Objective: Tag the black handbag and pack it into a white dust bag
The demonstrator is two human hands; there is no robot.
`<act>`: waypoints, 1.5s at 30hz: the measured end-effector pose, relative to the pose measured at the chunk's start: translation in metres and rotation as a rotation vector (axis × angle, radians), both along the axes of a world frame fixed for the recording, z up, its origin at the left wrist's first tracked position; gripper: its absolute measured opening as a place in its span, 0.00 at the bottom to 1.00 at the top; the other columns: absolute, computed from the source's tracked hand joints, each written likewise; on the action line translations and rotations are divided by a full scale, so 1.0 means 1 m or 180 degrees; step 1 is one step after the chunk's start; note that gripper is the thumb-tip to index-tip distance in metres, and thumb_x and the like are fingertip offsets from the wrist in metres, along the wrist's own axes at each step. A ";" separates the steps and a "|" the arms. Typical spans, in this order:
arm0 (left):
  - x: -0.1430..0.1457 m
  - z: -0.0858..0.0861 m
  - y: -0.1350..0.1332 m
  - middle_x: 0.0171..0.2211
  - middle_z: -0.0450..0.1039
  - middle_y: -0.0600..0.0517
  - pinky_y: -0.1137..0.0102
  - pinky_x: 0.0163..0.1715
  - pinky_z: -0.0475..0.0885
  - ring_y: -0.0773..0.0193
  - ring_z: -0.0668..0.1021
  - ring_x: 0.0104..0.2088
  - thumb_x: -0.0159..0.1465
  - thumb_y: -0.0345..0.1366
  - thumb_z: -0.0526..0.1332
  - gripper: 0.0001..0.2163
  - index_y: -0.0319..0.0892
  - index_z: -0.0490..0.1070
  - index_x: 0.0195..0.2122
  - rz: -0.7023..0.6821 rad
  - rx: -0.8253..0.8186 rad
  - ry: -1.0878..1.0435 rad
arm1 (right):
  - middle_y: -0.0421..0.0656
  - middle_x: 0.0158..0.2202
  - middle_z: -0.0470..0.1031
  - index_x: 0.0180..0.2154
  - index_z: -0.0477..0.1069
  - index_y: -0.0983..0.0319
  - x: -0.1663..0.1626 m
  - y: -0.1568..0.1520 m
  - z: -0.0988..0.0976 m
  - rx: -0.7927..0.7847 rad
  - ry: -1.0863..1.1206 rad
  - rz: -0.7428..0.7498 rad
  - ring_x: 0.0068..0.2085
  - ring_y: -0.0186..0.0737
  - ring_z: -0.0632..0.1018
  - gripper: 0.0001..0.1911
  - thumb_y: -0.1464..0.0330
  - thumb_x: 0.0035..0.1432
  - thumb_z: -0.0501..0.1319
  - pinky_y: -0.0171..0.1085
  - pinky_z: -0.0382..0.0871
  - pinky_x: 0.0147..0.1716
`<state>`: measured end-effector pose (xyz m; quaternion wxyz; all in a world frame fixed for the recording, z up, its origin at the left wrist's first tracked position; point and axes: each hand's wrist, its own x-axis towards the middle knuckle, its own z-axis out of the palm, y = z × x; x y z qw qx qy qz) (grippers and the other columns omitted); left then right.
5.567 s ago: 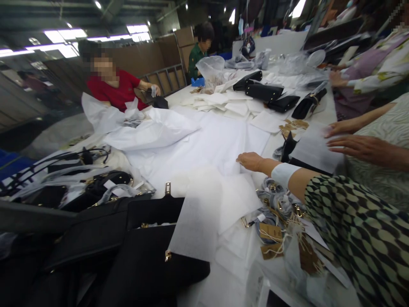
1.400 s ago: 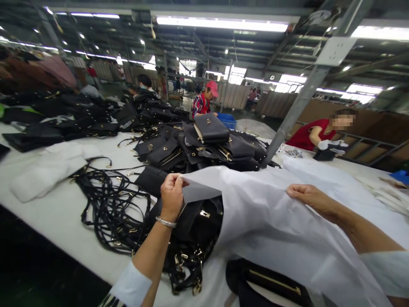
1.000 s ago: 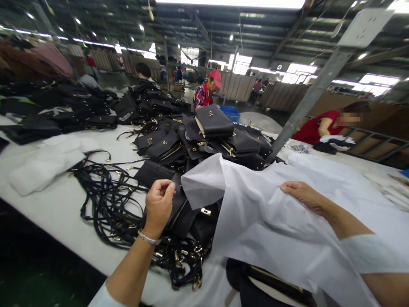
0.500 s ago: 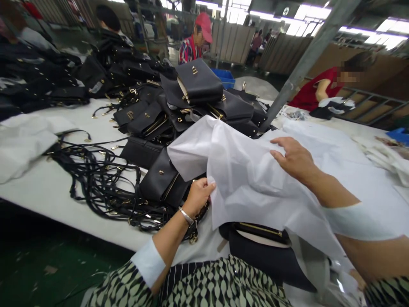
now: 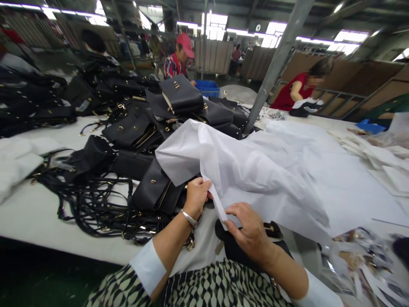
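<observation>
On the desk (image 5: 38,213), from the left, lie a tangle of black straps (image 5: 96,204) and a heap of more than ten black handbags (image 5: 166,111). The left hand (image 5: 195,197) pinches the near edge of one big white paper sheet (image 5: 271,170), its fingers pressed together. The right hand (image 5: 251,232), fingers also closed on that edge, holds it over one bag (image 5: 275,245) at the desk's near edge, which I judge not yet wrapped.

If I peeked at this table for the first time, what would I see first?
A big white paper sheet billows across the middle, pinched at its near edge by the left hand and right hand. Behind it, to the left, rises a heap of black handbags, and a tangle of black straps sprawls on the table's near left.
</observation>
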<state>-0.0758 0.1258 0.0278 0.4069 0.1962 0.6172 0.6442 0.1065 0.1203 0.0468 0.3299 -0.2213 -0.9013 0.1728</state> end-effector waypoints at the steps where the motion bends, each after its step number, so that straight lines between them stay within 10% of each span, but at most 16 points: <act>1: 0.001 0.002 -0.001 0.11 0.61 0.58 0.77 0.10 0.51 0.72 0.62 0.11 0.49 0.38 0.61 0.08 0.40 0.64 0.20 0.0010 0.0014 0.0017 | 0.44 0.34 0.70 0.38 0.67 0.61 -0.001 0.001 0.001 -0.0225 0.0050 0.0028 0.38 0.42 0.71 0.04 0.71 0.63 0.54 0.40 0.65 0.37; 10: 0.002 0.023 -0.025 0.16 0.65 0.56 0.77 0.14 0.57 0.71 0.68 0.15 0.54 0.44 0.62 0.13 0.39 0.66 0.26 -0.0144 0.0409 -0.0184 | 0.39 0.28 0.65 0.30 0.66 0.61 -0.001 0.000 0.013 -0.1537 0.0144 0.0324 0.30 0.35 0.68 0.14 0.66 0.67 0.50 0.33 0.61 0.31; 28: 0.019 0.016 -0.091 0.22 0.72 0.49 0.78 0.16 0.59 0.69 0.73 0.18 0.57 0.42 0.64 0.13 0.34 0.70 0.30 -0.0590 0.0538 -0.1429 | 0.42 0.29 0.67 0.31 0.67 0.62 0.004 -0.023 0.034 0.0472 -0.0619 0.0204 0.33 0.40 0.66 0.10 0.73 0.64 0.52 0.39 0.55 0.36; 45: 0.006 0.010 -0.100 0.22 0.70 0.52 0.79 0.17 0.61 0.72 0.72 0.19 0.53 0.41 0.67 0.13 0.36 0.67 0.26 -0.0649 0.0533 -0.1096 | 0.43 0.31 0.70 0.32 0.69 0.61 -0.001 -0.028 0.019 0.0045 -0.1030 0.0293 0.36 0.41 0.69 0.10 0.72 0.63 0.52 0.40 0.59 0.38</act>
